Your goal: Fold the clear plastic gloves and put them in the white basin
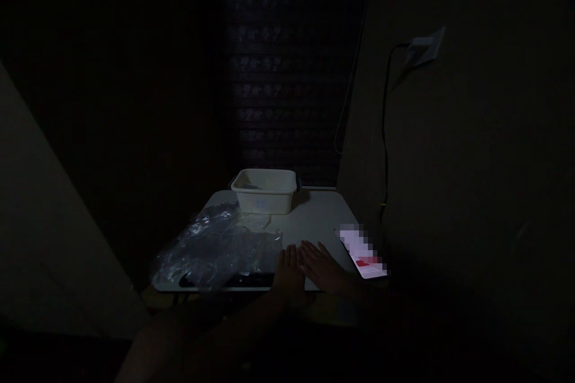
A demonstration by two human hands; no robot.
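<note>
My left hand (290, 273) lies palm down at the near edge of a small white table (317, 212), its fingers stretched forward. Beside it, my right hand (324, 269) is also flat with fingers extended, the fingertips of the two hands close together. Neither hand holds anything. Just left of my left hand spreads a crumpled sheet of clear plastic (215, 245), its edge near my fingers. A dark flat strip (249, 280) shows partly under the plastic along the table's front edge; I cannot make out what it is.
A white plastic basin (265, 202) with dark side handles stands at the table's back, something pale inside. A lit phone (362, 251), its screen blurred, lies at the right edge. A wall outlet (424, 48) holds a plugged black cable (385, 125). Dark blinds (278, 90) hang behind; the room is dim.
</note>
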